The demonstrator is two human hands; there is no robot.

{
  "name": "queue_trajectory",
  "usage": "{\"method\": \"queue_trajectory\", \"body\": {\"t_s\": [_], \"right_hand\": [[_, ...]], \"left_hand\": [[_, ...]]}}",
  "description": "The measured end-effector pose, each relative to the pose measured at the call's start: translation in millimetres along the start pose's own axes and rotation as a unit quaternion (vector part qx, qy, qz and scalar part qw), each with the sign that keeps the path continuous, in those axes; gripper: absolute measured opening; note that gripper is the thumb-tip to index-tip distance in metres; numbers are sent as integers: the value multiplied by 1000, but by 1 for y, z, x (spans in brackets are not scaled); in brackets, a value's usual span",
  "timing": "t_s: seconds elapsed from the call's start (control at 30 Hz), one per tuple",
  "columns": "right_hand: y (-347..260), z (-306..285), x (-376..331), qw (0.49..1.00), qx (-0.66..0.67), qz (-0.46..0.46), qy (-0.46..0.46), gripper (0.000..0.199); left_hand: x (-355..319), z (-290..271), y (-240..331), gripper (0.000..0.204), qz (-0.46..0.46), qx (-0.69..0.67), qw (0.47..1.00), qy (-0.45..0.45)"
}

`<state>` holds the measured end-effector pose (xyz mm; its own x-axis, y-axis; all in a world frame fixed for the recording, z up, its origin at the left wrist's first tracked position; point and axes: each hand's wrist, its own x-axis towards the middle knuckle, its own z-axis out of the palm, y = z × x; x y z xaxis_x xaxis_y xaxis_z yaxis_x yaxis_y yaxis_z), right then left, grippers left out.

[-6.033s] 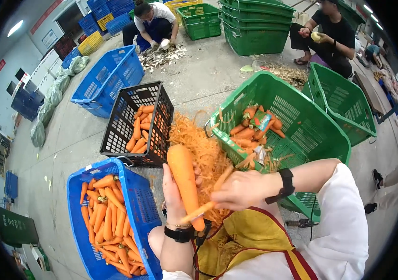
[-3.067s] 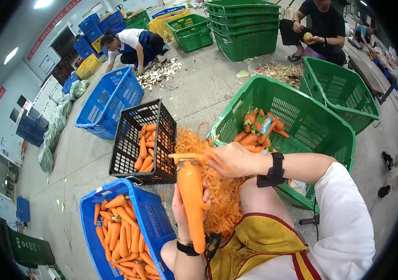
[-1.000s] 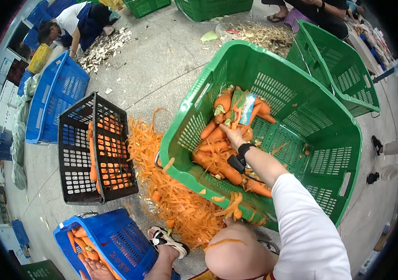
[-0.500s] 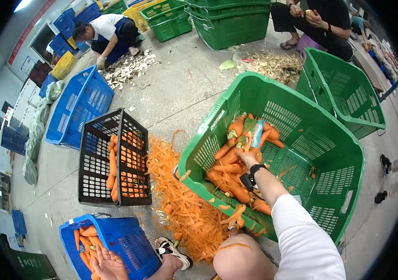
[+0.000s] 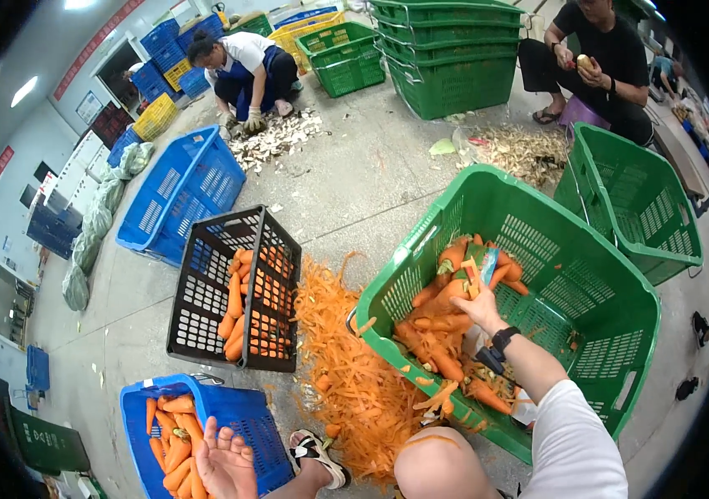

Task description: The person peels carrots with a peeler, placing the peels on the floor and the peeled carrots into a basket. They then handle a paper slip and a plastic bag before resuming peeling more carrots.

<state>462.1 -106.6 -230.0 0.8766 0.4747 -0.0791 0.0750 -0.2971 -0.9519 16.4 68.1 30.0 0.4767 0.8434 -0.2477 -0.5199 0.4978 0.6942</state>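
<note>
My right hand (image 5: 479, 309) is inside the big green crate (image 5: 620, 274), above a pile of carrots (image 5: 437, 333). Its fingers are closed on a small orange-and-yellow thing (image 5: 472, 279) whose kind I cannot make out. Just behind it, a bag with a blue-and-red print (image 5: 489, 258) lies among the carrots. At lower left, my left hand (image 5: 228, 462) is held palm up with its fingers apart and nothing in it. It is beside the carrots (image 5: 178, 449) in the blue crate (image 5: 242, 428), covering part of them.
Orange peelings (image 5: 354, 374) heap on the floor between the crates. A black crate (image 5: 234, 333) holds more carrots. Another blue crate (image 5: 180, 195), a green crate (image 5: 629, 195) and stacked green crates (image 5: 450, 66) stand beyond. Two people (image 5: 250, 71) (image 5: 591, 71) crouch or sit by scraps.
The view has shifted, so the scene sits further right and lower. My right hand has come up from the carrots with the small orange-and-yellow thing. My left hand stays open by the blue crate.
</note>
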Motion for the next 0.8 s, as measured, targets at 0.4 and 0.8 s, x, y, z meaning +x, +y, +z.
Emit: {"method": "queue_trajectory", "body": {"t_s": [0.4,0.8], "right_hand": [[-309,-60,-126,888,-156,-392,-185,52],[-331,66,-182,846,-109,-398,-337,26]], "left_hand": [[-29,68,-72,53,222,541,795,-161],[-37,36,-22,47,-46,-48,998,-19]]}}
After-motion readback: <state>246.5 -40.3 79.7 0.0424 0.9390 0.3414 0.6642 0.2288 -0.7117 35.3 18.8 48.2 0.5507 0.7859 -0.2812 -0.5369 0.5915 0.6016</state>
